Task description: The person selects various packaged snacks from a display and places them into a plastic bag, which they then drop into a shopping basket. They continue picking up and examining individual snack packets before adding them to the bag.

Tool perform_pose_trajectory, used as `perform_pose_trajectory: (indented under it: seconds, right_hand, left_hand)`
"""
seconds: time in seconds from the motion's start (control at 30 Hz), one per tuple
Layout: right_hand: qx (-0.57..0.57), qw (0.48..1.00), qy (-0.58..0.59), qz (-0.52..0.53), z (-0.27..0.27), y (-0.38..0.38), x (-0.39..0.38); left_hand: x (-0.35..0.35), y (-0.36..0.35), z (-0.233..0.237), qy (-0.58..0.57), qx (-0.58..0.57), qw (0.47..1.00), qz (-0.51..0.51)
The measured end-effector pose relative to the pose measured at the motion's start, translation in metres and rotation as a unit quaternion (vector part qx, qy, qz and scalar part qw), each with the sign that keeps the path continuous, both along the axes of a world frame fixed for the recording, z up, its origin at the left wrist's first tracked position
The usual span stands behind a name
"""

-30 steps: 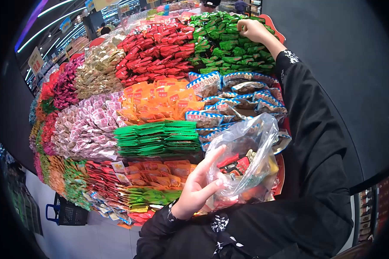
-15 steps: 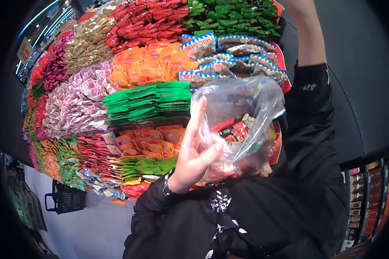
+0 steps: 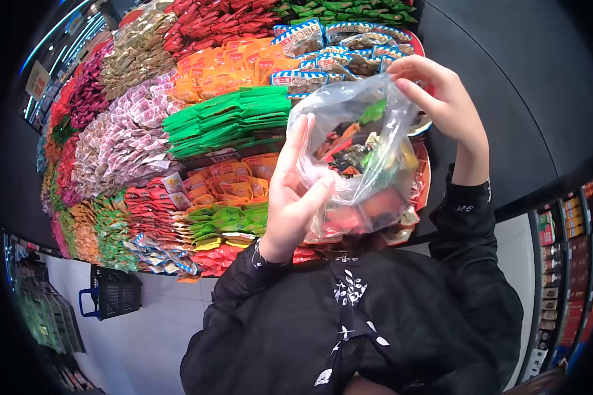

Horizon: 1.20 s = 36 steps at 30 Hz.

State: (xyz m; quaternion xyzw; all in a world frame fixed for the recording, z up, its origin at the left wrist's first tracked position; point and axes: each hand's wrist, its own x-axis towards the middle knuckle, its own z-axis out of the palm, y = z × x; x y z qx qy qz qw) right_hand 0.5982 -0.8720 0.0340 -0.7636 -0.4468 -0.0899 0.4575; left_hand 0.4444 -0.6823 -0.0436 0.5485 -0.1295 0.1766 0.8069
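Observation:
A clear plastic bag hangs open in front of me. Small wrapped snack packets lie inside, some red, dark and green. My left hand holds the bag's left side, with the thumb across the near plastic and the fingers along the rim. At the right rim, my right hand pinches the plastic between thumb and fingers. Close behind the bag are blue-and-white striped packets and a row of green packets.
The snack display stretches left, with orange packets, red packets and pink-and-white packets in rows. A dark basket with a blue handle stands on the floor. Store shelves are at lower right.
My right hand has come down from the top right to the bag's right rim. A bright green packet now shows in the bag. My left hand has kept its hold.

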Motion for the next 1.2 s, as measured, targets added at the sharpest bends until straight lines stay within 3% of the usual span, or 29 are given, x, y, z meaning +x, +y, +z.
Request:
perform_pose_trajectory:
  seconds: [0.07,0.1,0.2,0.23,0.33,0.37,0.47,0.57,0.67,0.77,0.87,0.93,1.0,1.13,1.2]
  right_hand:
    - [0.027,0.998,-0.030,-0.058,-0.014,-0.015,0.001]
    - [0.035,0.997,-0.057,-0.032,-0.020,-0.021,0.001]
    - [-0.013,0.990,-0.125,-0.065,-0.053,-0.029,0.000]
    - [-0.044,0.996,-0.042,-0.069,-0.060,-0.033,-0.003]
    - [-0.120,0.977,0.026,-0.173,-0.067,-0.043,-0.007]
    - [-0.095,0.978,0.046,-0.182,-0.071,-0.047,-0.002]
    - [-0.043,0.961,0.263,-0.073,-0.073,-0.051,0.011]
    - [0.082,0.959,0.273,-0.008,-0.095,-0.044,0.018]
    - [0.318,0.917,0.235,0.043,-0.088,-0.042,0.001]
    - [0.416,0.876,0.225,0.097,-0.041,-0.063,-0.043]
    - [0.467,0.828,0.236,0.203,-0.019,-0.083,-0.085]
    - [0.468,0.788,0.219,0.334,-0.017,-0.093,-0.100]
    - [0.465,0.769,0.232,0.373,-0.015,-0.090,-0.119]
    - [0.437,0.735,0.295,0.426,-0.019,-0.067,-0.142]
    - [0.430,0.741,0.310,0.411,-0.019,-0.052,-0.162]
  left_hand:
    - [-0.003,0.002,-0.004,0.008,-0.005,1.000,-0.014]
    - [-0.004,0.003,-0.006,0.010,-0.003,1.000,-0.016]
    - [0.002,0.005,-0.011,-0.012,0.036,0.999,0.016]
    - [0.004,0.004,-0.011,-0.014,0.035,0.999,0.025]
    - [0.009,-0.002,-0.001,0.006,0.009,0.999,0.033]
    - [0.012,-0.004,-0.001,-0.003,0.015,0.999,0.028]
    - [0.015,-0.015,0.003,-0.020,0.027,0.999,0.008]
    - [0.009,-0.033,0.017,-0.020,0.022,1.000,-0.010]
    - [-0.003,-0.046,0.029,-0.032,0.023,0.999,0.025]
    - [-0.028,-0.051,0.036,-0.083,0.084,0.988,0.103]
    - [-0.062,-0.063,0.051,-0.121,0.082,0.972,0.186]
    - [-0.084,-0.061,0.052,-0.119,0.099,0.957,0.246]
    - [-0.102,-0.061,0.049,-0.118,0.110,0.937,0.310]
    - [-0.155,-0.048,0.039,-0.108,0.125,0.948,0.272]
    - [-0.186,-0.048,0.043,-0.063,0.206,0.915,0.342]
